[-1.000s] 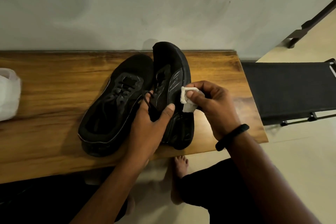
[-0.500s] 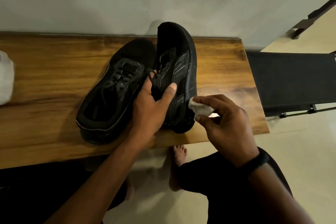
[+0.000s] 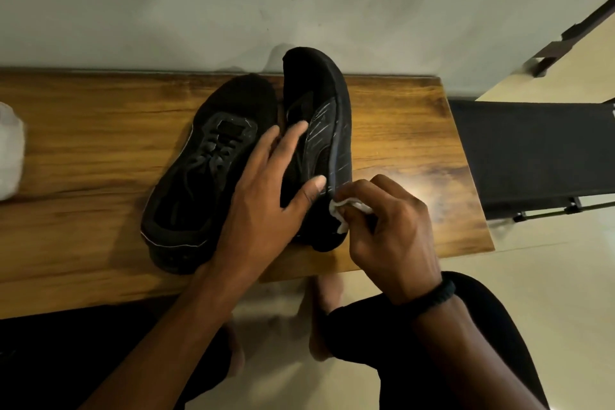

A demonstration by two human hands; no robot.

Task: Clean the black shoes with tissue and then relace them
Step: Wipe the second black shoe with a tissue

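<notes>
Two black shoes rest on the wooden table [image 3: 83, 150]. The left shoe [image 3: 213, 160] lies flat with its laces up. The right shoe [image 3: 326, 110] is tipped on its side, sole edge facing right. My left hand [image 3: 266, 196] grips the right shoe over its opening, fingers spread across the upper. My right hand [image 3: 392, 230] pinches a crumpled white tissue [image 3: 346, 210] against the shoe's side near the heel.
A white bundle [image 3: 10, 150] sits at the table's left edge. A black fabric seat [image 3: 532, 150] on a metal frame stands right of the table. A wall runs behind the table; my bare feet [image 3: 319, 319] rest on the tiled floor below.
My right hand slid the tissue from the middle of the shoe's side back toward the heel. My left hand's fingers spread further over the upper.
</notes>
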